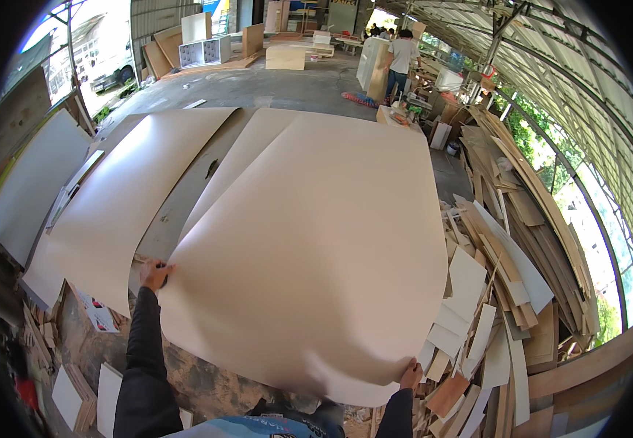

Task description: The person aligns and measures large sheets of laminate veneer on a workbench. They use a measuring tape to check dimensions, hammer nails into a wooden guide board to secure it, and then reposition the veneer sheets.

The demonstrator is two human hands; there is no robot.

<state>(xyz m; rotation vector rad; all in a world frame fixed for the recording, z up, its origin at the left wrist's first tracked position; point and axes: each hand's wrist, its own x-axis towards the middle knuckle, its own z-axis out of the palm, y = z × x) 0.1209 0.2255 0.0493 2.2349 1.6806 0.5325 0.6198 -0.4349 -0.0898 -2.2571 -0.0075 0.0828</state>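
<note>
A large, thin, cream laminate sheet spreads out before me, bowed and raised along its near edge. My left hand is closed at its left edge, with a small dark thing at the fingers that I cannot make out. At the near right corner, my right hand pinches the sheet's edge. Another cream sheet partly shows beneath this one on its far left side. To the left, across a grey strip of surface, lies a separate curled cream sheet.
Offcut boards and long planks pile up on the right. Small panels stand at the lower left. Farther back are a white cabinet, a pale box and a person beside a tall panel.
</note>
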